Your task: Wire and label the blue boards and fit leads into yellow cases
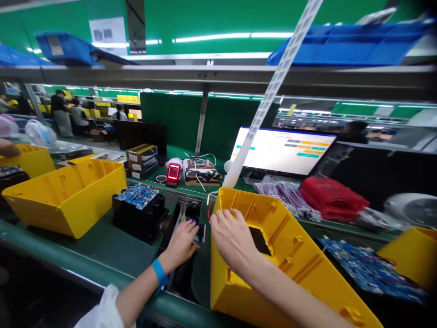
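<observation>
My right hand (pixel 234 237) has its fingers curled on the left wall of a yellow plastic housing (pixel 300 259), which is open at the top. A dark rectangular piece (pixel 260 240) shows inside that housing. Left of it, my left hand (pixel 182 240), with a blue wristband, reaches over a gap in the line, thumb apart from the extended fingers. Its fingertips are at a small dark device (pixel 196 229) in the gap; whether they press on it I cannot tell. Thin red and white wires (pixel 209 200) rise by the housing's back left corner.
A black block with a blue circuit board (pixel 138 196) and another yellow housing (pixel 73 196) stand left. Behind are a red-lit scanner (pixel 174 172), a monitor (pixel 283 150) and a slanting white perforated strip (pixel 273 91). More boards (pixel 372 269) lie right. A co-worker's arm (pixel 8 148) shows far left.
</observation>
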Motion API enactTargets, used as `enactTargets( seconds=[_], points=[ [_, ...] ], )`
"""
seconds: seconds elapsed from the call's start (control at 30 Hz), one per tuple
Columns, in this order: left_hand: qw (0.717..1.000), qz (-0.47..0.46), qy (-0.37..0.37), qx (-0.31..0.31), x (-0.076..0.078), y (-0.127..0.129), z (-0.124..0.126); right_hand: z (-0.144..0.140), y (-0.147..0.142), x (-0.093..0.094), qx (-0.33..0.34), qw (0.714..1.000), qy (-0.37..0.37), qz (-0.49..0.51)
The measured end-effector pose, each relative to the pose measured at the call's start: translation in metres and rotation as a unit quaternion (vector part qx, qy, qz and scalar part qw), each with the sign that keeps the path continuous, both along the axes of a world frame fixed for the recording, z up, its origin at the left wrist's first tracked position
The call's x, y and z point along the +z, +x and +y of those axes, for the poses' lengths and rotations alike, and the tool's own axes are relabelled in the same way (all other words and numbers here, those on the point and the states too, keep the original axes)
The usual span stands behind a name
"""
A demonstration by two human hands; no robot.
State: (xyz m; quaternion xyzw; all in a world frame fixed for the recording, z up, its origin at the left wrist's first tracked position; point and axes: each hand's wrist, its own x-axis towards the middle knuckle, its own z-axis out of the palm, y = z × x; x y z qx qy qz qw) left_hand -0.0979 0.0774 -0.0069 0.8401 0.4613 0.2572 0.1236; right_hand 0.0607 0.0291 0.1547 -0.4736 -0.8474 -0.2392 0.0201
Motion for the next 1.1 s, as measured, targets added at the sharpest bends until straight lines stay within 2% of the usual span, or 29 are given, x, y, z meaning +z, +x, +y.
enactTargets(
  seconds=[0.07,0.1,0.2,0.23,0.3,0.43,0.53,0.6,0.73,0.8,0.87,0.97,1.1],
  points=[
    [0.991,-0.021,0.088,0.096,0.013,-0.014,-0.017,-0.001,0.006,-0.003,-0.003,1.000,-0.013,0.011],
    [0.977,-0.030,0.146,0.150,0.019,-0.023,-0.025,-0.002,0.008,-0.004,-0.005,1.000,-0.016,0.013],
    [0.906,-0.040,0.293,0.303,0.031,-0.053,-0.042,-0.004,0.006,-0.004,-0.011,1.000,-0.009,0.013],
    [0.889,-0.036,0.307,0.338,0.034,-0.064,-0.044,-0.005,0.002,-0.003,-0.015,1.000,-0.007,0.015],
    [0.873,-0.018,0.305,0.381,0.038,-0.084,-0.043,-0.008,-0.011,0.000,-0.035,0.999,-0.010,0.030],
    [0.871,0.013,0.286,0.400,0.047,-0.113,-0.030,-0.012,-0.053,0.001,-0.102,0.988,-0.056,0.101],
    [0.874,0.014,0.269,0.404,0.054,-0.123,-0.018,-0.009,-0.090,-0.018,-0.106,0.970,-0.124,0.180],
    [0.883,0.019,0.241,0.403,0.055,-0.127,-0.012,-0.007,-0.111,-0.043,-0.091,0.956,-0.169,0.223],
    [0.900,0.025,0.207,0.383,0.050,-0.131,-0.008,-0.006,-0.140,-0.110,-0.097,0.922,-0.229,0.296],
    [0.902,0.011,0.221,0.371,0.048,-0.131,-0.008,-0.006,-0.146,-0.140,-0.092,0.919,-0.231,0.307],
    [0.901,-0.005,0.236,0.363,0.047,-0.129,-0.008,-0.006,-0.147,-0.159,-0.054,0.923,-0.211,0.318],
    [0.898,-0.016,0.244,0.365,0.048,-0.122,-0.009,-0.005,-0.142,-0.170,-0.017,0.929,-0.204,0.307],
    [0.893,-0.017,0.256,0.370,0.049,-0.116,-0.008,-0.004,-0.136,-0.164,-0.004,0.939,-0.196,0.282]
  ],
)
